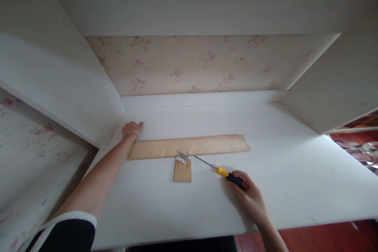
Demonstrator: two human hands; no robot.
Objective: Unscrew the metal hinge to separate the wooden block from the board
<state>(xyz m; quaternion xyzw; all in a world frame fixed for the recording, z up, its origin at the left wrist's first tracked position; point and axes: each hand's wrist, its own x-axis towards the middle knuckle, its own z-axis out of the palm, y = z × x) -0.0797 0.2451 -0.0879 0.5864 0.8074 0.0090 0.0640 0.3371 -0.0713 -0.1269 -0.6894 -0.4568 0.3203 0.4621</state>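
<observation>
A long, pale wooden strip [206, 145] lies across the white shelf surface [295, 165]. A small wooden piece [182, 171] sits just in front of it, joined by a small metal hinge [182, 157]. My right hand [251, 195] grips the yellow and black handle of a screwdriver [220, 170], whose tip points toward the hinge. My left hand [132, 128] rests at the left end of the long strip, fingers curled; a thin bracelet is on the wrist. I cannot see whether it grips anything.
The work surface sits inside a white cabinet recess with side walls [59, 86] left and right, and floral wallpaper [201, 63] at the back. A red floor [325, 236] shows below the front edge. A shiny crumpled item [362, 151] lies at the far right.
</observation>
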